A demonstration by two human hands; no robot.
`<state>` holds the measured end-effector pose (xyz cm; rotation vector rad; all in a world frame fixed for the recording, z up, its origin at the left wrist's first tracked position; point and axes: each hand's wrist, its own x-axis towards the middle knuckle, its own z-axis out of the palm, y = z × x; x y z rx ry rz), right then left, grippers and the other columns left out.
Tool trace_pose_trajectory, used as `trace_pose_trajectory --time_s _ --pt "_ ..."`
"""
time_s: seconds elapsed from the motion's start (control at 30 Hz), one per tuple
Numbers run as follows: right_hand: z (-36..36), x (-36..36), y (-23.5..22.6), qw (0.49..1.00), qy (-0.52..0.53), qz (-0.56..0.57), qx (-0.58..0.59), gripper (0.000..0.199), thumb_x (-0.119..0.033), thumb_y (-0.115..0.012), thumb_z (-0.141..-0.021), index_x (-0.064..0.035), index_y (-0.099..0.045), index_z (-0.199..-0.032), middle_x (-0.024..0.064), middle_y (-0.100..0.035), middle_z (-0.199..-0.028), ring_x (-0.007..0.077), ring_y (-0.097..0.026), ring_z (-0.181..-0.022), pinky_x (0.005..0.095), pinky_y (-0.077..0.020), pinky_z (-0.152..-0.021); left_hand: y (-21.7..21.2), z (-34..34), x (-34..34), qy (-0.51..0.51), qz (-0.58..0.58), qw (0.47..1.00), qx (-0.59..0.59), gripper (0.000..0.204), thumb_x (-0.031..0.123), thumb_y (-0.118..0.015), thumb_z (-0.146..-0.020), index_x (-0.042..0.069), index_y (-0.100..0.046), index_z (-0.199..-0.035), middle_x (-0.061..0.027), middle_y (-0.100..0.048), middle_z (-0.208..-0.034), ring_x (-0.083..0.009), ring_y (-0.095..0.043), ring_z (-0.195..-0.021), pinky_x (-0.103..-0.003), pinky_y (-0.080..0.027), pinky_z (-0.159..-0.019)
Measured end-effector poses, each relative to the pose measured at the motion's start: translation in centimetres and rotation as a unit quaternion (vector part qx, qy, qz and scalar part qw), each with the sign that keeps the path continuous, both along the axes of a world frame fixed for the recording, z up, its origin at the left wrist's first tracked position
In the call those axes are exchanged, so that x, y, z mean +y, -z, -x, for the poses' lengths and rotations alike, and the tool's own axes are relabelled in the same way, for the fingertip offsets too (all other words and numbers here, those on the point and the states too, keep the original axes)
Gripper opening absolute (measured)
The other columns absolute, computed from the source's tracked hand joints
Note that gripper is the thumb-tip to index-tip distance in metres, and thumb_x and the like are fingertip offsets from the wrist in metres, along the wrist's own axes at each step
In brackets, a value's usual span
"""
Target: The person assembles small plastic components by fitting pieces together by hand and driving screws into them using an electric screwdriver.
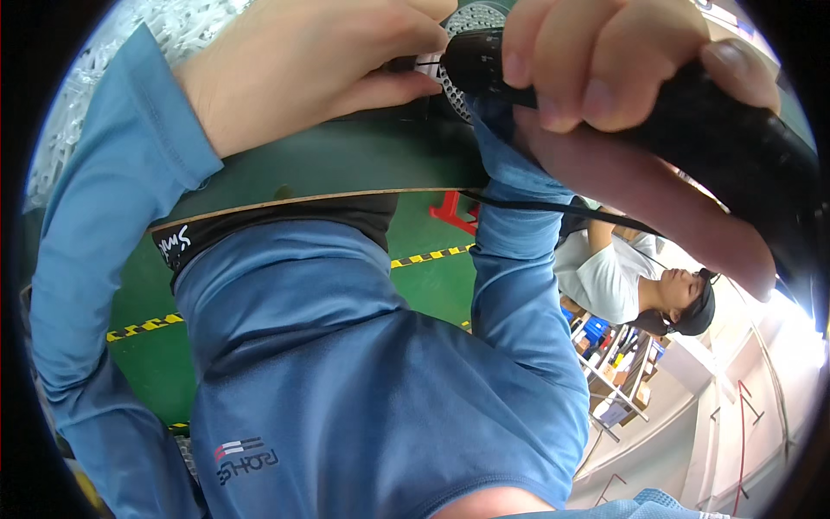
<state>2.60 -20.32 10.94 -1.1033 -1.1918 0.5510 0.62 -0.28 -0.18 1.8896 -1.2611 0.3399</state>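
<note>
My right hand [605,60] is clenched around the black, curved plastic handle of a power tool [735,147], close to the lens. Just left of the tool's nose, my left hand [320,60] pinches a round perforated metal disc [471,22] against the dark green bench top [346,160]. Beyond the bench edge lies the green floor with yellow-black striped tape [428,256].

Perforated metal disc [458,52] on green-topped workbench [346,160]
</note>
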Motion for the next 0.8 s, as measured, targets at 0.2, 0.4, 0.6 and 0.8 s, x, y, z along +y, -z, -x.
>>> trace_pose_trajectory --time_s 0.2,0.4,0.6,0.8 --pt "1.0 1.2 2.2 0.992 0.069 -0.109 0.000 0.046 -0.048 -0.044 -0.107 -0.0143 -0.045 -0.139 0.0113 -0.059 -0.091 0.0260 -0.058 -0.072 0.0435 -0.0476 -0.073 0.0 0.3 0.1 -0.005 -0.001 1.000 -0.003 0.018 0.022 -0.072 -0.086 0.007 -0.067 -0.093 -0.0075 -0.057 -0.093 -0.0261 -0.061 -0.087 -0.036 -0.046 -0.078" --pt "2.2 0.5 2.4 0.985 0.104 -0.137 -0.027 0.059 -0.062 -0.043 -0.105 -0.0129 -0.048 -0.137 0.0104 -0.058 -0.087 0.0241 -0.056 -0.068 0.0412 -0.0471 -0.069 -0.6 0.2 -0.1 0.013 -0.041 0.999 0.028 0.024 0.018 -0.076 -0.081 0.004 -0.068 -0.099 -0.0098 -0.063 -0.101 -0.0294 -0.062 -0.093 -0.039 -0.047 -0.080" --pt "1.3 -0.2 2.5 0.995 0.046 -0.052 -0.070 0.108 -0.083 -0.065 -0.080 -0.0053 -0.037 -0.149 0.0116 -0.055 -0.094 0.0241 -0.058 -0.073 0.0436 -0.0486 -0.069 0.4 0.9 -0.3 -0.022 -0.001 1.000 0.008 0.022 0.022 -0.073 -0.084 0.002 -0.067 -0.091 -0.0093 -0.055 -0.091 -0.0300 -0.060 -0.089 -0.041 -0.047 -0.080" --pt "2.3 0.1 3.4 0.996 0.046 -0.039 -0.072 0.104 -0.080 -0.066 -0.082 -0.0057 -0.038 -0.149 0.0124 -0.057 -0.096 0.0242 -0.058 -0.075 0.0412 -0.0477 -0.070 -0.1 1.2 -0.2 -0.023 -0.007 0.998 0.054 0.023 0.021 -0.074 -0.084 0.003 -0.067 -0.096 -0.0094 -0.055 -0.091 -0.0300 -0.061 -0.091 -0.041 -0.047 -0.080"
